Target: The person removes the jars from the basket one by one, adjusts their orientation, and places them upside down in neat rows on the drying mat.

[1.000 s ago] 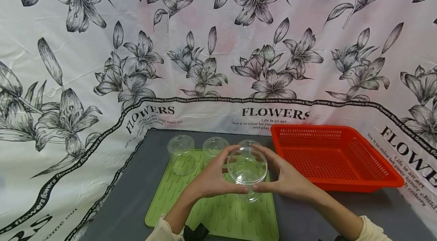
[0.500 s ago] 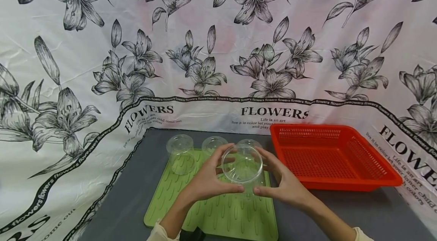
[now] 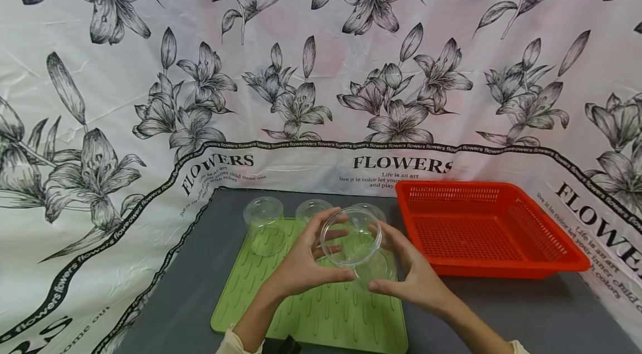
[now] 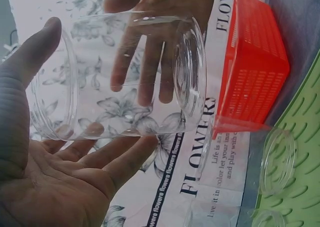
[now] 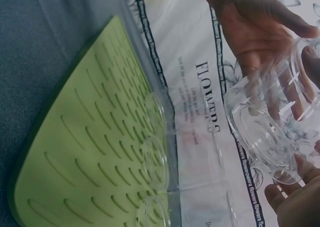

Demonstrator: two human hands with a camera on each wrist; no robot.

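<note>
A clear, see-through cup (image 3: 349, 242) is held up between both hands over the green mat (image 3: 321, 315), its round rim turned towards the head camera. My left hand (image 3: 301, 267) grips it by the rim end; in the left wrist view the thumb (image 4: 47, 39) lies along one side and the fingers (image 4: 125, 162) pass under the other. On the opposite side my right hand (image 3: 418, 276) curves about the cup near its base, fingers (image 5: 292, 187) at the base edge in the right wrist view. Through the clear wall, the right fingers show behind the cup.
Three more clear cups stand at the mat's far edge: a left one (image 3: 264, 226), a middle one (image 3: 311, 210) and a right one (image 3: 370, 210). A red slotted basket (image 3: 491, 270) sits at the right on the grey table (image 3: 175, 292). Behind hangs a flower-printed cloth (image 3: 296, 170).
The cup has shifted slightly left and tilted, with its rim turned more to the left. The right thumb has moved apart from the left thumb. The other cups and the basket stay put.
</note>
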